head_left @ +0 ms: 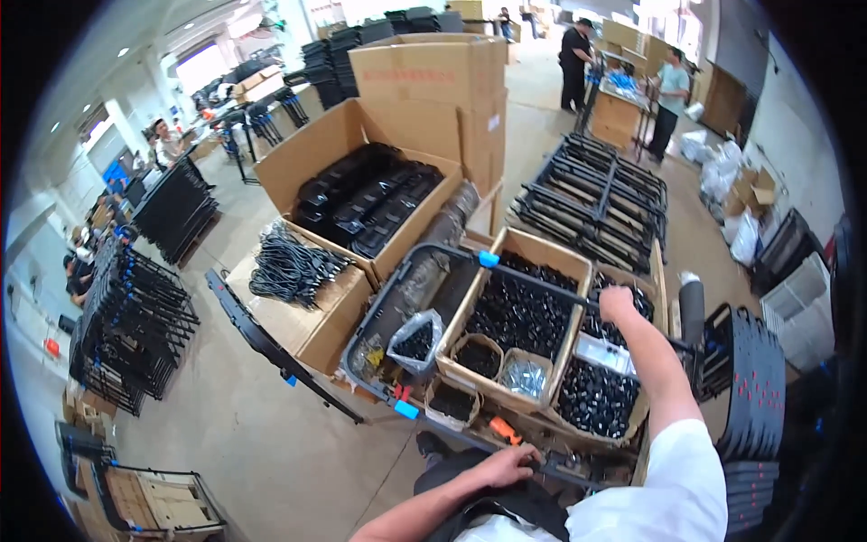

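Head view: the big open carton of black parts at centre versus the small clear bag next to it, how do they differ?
The open carton is brown cardboard with stiff walls; the clear bag is soft, crumpled plastic. The carton is far larger and holds far more parts. The carton sits squarely with its flaps open; the bag slumps against the carton's side. Both are open on top and hold small black parts.
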A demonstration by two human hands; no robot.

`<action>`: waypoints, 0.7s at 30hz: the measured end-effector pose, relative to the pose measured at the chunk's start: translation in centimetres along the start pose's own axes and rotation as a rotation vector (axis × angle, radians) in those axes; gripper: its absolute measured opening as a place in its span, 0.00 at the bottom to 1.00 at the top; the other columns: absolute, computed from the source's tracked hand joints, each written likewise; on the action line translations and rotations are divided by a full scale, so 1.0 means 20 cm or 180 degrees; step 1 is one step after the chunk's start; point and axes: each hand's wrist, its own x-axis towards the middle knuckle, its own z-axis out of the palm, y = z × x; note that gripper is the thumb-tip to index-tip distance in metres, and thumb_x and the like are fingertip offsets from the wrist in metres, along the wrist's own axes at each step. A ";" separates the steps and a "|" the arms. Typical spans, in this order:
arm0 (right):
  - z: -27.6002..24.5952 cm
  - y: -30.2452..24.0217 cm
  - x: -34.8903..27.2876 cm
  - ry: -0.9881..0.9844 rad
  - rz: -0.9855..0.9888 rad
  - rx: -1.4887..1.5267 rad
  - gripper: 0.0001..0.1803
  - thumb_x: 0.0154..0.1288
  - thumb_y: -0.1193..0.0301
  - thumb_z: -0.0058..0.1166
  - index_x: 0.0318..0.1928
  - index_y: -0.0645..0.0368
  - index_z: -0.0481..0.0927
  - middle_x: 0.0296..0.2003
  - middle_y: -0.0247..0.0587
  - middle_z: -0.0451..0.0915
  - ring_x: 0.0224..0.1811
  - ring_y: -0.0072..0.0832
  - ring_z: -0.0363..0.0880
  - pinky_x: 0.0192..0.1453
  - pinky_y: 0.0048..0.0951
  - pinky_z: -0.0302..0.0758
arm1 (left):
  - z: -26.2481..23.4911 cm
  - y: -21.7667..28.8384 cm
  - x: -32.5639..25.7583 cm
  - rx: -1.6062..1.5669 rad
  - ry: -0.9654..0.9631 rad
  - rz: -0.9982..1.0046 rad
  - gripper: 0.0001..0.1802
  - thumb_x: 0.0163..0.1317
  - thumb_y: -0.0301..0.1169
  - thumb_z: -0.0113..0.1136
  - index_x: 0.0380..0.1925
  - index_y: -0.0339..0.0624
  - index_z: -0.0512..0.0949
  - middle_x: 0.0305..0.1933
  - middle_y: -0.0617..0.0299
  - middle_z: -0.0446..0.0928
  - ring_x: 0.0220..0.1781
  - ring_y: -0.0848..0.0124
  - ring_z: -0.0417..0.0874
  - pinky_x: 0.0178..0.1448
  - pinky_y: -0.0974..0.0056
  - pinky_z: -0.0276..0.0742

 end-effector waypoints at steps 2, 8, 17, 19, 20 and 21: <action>-0.03 -0.05 0.04 0.0236 0.0058 0.0379 0.14 0.63 0.68 0.63 0.48 0.54 0.92 0.50 0.48 0.91 0.55 0.44 0.91 0.54 0.46 0.88 | -0.07 0.13 -0.05 0.0343 -0.0131 -0.0119 0.22 0.71 0.26 0.60 0.65 0.49 0.80 0.40 0.57 0.84 0.43 0.66 0.84 0.53 0.59 0.82; -0.05 -0.01 0.05 0.0501 0.0063 0.0428 0.12 0.63 0.68 0.62 0.43 0.55 0.92 0.49 0.50 0.91 0.50 0.46 0.92 0.53 0.47 0.88 | -0.06 0.21 0.02 0.0630 -0.0478 -0.0505 0.22 0.78 0.34 0.49 0.68 0.55 0.80 0.50 0.55 0.88 0.51 0.62 0.89 0.60 0.59 0.83; -0.13 0.01 0.06 -0.0393 -0.0117 -0.0106 0.13 0.64 0.67 0.62 0.46 0.53 0.93 0.50 0.50 0.91 0.54 0.45 0.92 0.56 0.46 0.88 | -0.03 0.17 0.04 0.1154 -0.0298 -0.0227 0.23 0.74 0.45 0.62 0.66 0.56 0.82 0.58 0.49 0.87 0.61 0.50 0.87 0.66 0.50 0.81; -0.07 0.02 0.06 0.0385 0.0152 0.0365 0.14 0.65 0.68 0.61 0.47 0.52 0.93 0.50 0.51 0.91 0.54 0.45 0.92 0.57 0.49 0.87 | -0.03 0.20 0.02 0.1168 -0.0149 0.0035 0.32 0.72 0.39 0.66 0.74 0.53 0.72 0.64 0.45 0.82 0.67 0.47 0.83 0.69 0.49 0.79; -0.05 -0.02 0.00 0.0270 -0.0135 0.0319 0.13 0.66 0.67 0.60 0.46 0.52 0.93 0.50 0.49 0.91 0.53 0.44 0.92 0.56 0.49 0.87 | -0.04 0.22 -0.03 0.1038 -0.0169 -0.0054 0.37 0.68 0.33 0.68 0.76 0.48 0.67 0.65 0.40 0.80 0.68 0.45 0.82 0.70 0.48 0.78; -0.07 -0.05 0.01 -0.0035 -0.0128 0.0166 0.12 0.67 0.67 0.58 0.43 0.53 0.93 0.48 0.48 0.92 0.52 0.45 0.92 0.56 0.50 0.87 | -0.04 0.21 -0.04 0.1026 -0.0159 -0.0083 0.37 0.68 0.33 0.68 0.76 0.48 0.67 0.65 0.40 0.80 0.68 0.45 0.82 0.70 0.48 0.78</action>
